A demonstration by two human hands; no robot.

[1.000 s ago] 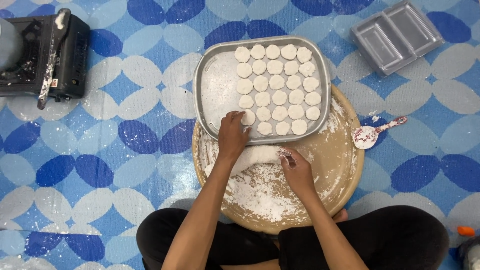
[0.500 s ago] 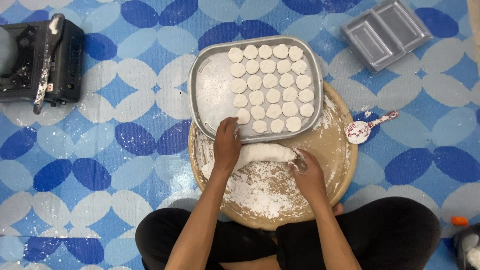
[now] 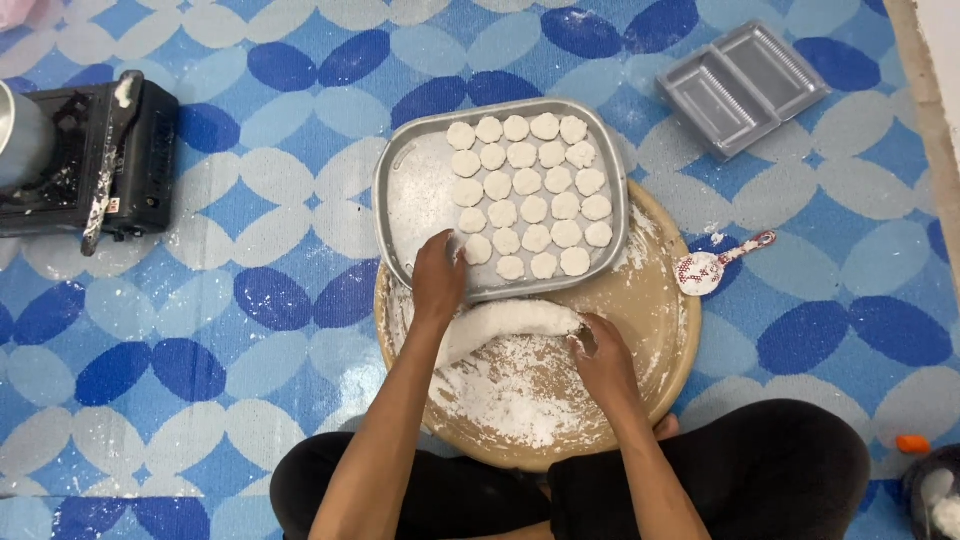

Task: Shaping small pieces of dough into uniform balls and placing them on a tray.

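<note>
White flour dusts the round wooden board (image 3: 655, 330) in front of my crossed legs, and a long roll of dough (image 3: 505, 322) lies across the middle of it, curving down a little toward my left. My left hand (image 3: 438, 280) reaches forward with the forearm stretched straight up from my lap, the wrist passing over the left end of the roll. Its fingers rest at the near edge of the metal tray (image 3: 410, 195), just beside the nearest flat dough rounds (image 3: 530, 195); the hand lies loosely curled and grips nothing that I can see. My right hand (image 3: 598, 348) comes in from the lower right, the forearm angled across the board, the hand bent at the wrist so the fingers point left. Thumb and fingertips are pinched together on the right end of the roll, where the dough tapers off.

The tray sits partly on the far side of the board, its right two thirds filled with rows of rounds, its left strip bare and floury. A small patterned spoon (image 3: 705, 270) lies on the mat just to the right of the board. A black stove (image 3: 95, 165) stands well apart at the far left, and a grey ridged plastic tray (image 3: 742, 85) lies at the far right.
</note>
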